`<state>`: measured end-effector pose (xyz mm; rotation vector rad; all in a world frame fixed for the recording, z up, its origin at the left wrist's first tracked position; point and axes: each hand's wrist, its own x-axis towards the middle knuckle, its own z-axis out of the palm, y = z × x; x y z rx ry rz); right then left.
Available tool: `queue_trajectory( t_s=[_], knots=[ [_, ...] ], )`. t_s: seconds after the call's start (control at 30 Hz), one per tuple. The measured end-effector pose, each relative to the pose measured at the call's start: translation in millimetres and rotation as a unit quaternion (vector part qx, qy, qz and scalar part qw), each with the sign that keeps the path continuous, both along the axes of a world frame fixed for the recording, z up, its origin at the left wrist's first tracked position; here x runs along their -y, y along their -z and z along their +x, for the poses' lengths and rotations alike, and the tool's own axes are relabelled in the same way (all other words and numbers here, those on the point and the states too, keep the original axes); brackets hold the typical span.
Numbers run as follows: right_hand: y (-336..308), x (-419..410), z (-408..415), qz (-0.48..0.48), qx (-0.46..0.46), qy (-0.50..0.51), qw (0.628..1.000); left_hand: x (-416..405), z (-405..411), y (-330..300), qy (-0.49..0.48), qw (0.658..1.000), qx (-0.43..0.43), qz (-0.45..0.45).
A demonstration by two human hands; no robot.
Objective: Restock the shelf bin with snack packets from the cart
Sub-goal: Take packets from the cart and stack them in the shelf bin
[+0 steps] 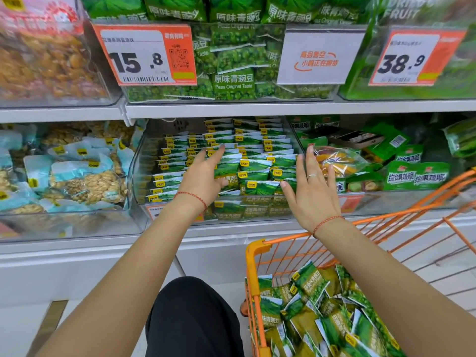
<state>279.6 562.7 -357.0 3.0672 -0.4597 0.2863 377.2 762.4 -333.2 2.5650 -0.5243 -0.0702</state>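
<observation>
Reaching hands over snack packets

**Legible text, shelf front**

Orange price tag: "15.8". Right of it, green packet: "原味青豌豆 / Peas Original Taste". Further right, second price tag: "38.9". Below that tag, green packets: "综合果蔬脆".

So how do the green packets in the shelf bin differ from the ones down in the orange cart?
The packets in the shelf bin stand on edge in tidy rows, while the packets in the cart lie jumbled at all angles. Both hands, left hand and right hand, reach with straight fingers over the bin's packets; nothing touches the cart's. Both lots share the green wrapper with a small yellow logo.
</observation>
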Motion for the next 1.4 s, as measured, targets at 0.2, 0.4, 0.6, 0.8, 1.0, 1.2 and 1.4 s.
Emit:
queue_trajectory(
  t_s=[0.2,0.4,0.6,0.8,1.0,1.2,1.4],
  knots=[
    [-0.1,-0.6,0.4,0.000,-0.002,0.000,1.000,-5.9,6.7,10.4,0.012,1.000,0.017,0.009],
    [-2.7,1.8,-0.4,-0.003,-0.017,-0.009,1.000,-12.6,14.5,1.9,0.018,0.998,-0.019,-0.063],
    [-8.1,7.8,-18.8,0.031,0.082,-0.060,0.994,-14.9,7.1,0.0,-0.012,0.997,-0.017,-0.068],
    [-11.5,28.2,-70.9,0.049,0.206,-0.141,0.967,-2.0,3.6,10.2,-0.092,0.983,-0.068,-0.144],
    [-0.5,51.9,-110.9,0.085,0.162,-0.144,0.973,3.8,-3.2,5.9,-0.083,0.989,-0.076,-0.095],
    [9.3,72.0,-140.8,0.104,0.106,-0.161,0.976,1.8,-26.1,-1.0,-0.074,0.990,0.078,-0.086],
    [24.6,98.4,-142.5,0.004,-0.383,-0.045,0.923,50.4,-109.6,-23.3,0.186,0.958,0.172,-0.137]
  ],
)
